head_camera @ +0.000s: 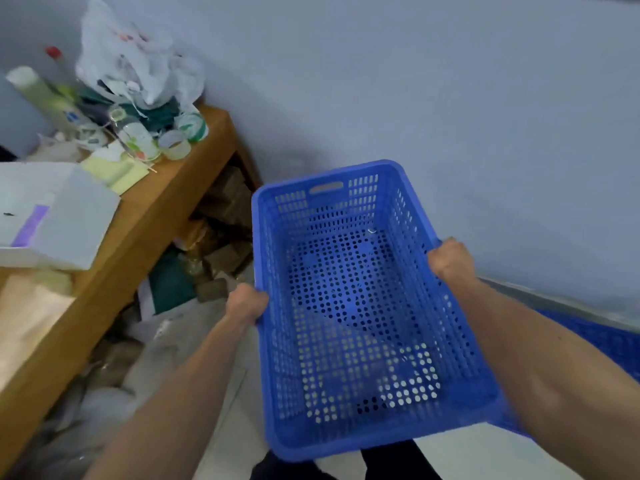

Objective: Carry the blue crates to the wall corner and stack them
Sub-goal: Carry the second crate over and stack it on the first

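Blue perforated plastic crate (349,306) is hanging mid-carry between my left grip (246,304) and right grip (449,259), both clamping its long rims, stacking remaining undone.

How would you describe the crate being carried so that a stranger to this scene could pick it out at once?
Start at the wooden table on the left by the blue-grey wall; right of it, mid-picture, is a blue perforated crate. The left hand and right hand grip its long rims, holding it off the floor. Another blue crate shows only partly at the right edge, with no hand on it.
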{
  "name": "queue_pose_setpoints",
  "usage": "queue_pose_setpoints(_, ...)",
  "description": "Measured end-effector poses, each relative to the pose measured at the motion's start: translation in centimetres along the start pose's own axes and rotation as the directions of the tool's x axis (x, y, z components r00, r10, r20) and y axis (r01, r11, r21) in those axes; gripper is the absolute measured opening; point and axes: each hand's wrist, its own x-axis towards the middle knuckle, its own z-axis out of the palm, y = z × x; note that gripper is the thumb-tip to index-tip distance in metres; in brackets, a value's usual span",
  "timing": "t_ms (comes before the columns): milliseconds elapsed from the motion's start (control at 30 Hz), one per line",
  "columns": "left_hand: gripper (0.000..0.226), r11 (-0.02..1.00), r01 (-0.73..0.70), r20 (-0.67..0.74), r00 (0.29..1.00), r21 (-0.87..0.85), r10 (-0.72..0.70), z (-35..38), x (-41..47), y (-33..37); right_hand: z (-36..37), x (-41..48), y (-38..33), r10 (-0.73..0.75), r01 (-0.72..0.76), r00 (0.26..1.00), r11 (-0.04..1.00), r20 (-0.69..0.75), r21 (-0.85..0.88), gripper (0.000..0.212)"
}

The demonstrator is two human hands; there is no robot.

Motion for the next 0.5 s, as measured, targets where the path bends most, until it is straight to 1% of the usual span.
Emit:
queue_pose_setpoints(167, 0.022, 0.989, 0.117, 0.089, 0.990, -0.090, -0.109, 4.4, 0.7, 1.2, -0.7, 7.3, -3.3, -0.158, 0.166, 0.982, 0.982, 0.100, -0.088, 0.053)
queue_pose_setpoints(200, 0.021, 0.981, 0.148, 0.104, 0.985, -0.128, -0.135, 5.3, 0.9, 1.6, -0.9, 8.6, -4.0, -0.175, 0.187, 0.978, 0.976, 0.113, -0.112, 0.058)
queue_pose_setpoints(267, 0.022, 0.930, 0.234, 0.145, 0.969, -0.283, -0.199, 7.0, 1.4, 2.3, -1.2, 11.0, -5.3, -0.198, 0.217, 0.971, 0.964, 0.131, -0.151, 0.062)
queue_pose_setpoints(300, 0.025, 0.892, 0.271, 0.167, 0.960, -0.363, -0.224, 7.9, 1.7, 2.5, -1.2, 12.1, -5.9, -0.209, 0.229, 0.968, 0.961, 0.138, -0.156, 0.061)
queue_pose_setpoints(367, 0.030, 0.824, 0.319, 0.214, 0.946, -0.468, -0.245, 9.7, 2.2, 2.9, -1.2, 14.1, -7.2, -0.233, 0.255, 0.962, 0.952, 0.139, -0.168, 0.055)
queue_pose_setpoints(500, 0.034, 0.748, 0.379, 0.315, 0.919, -0.545, -0.236, 13.3, 3.3, 3.6, -0.4, 17.5, -9.2, -0.262, 0.286, 0.956, 0.930, 0.131, -0.229, 0.044)
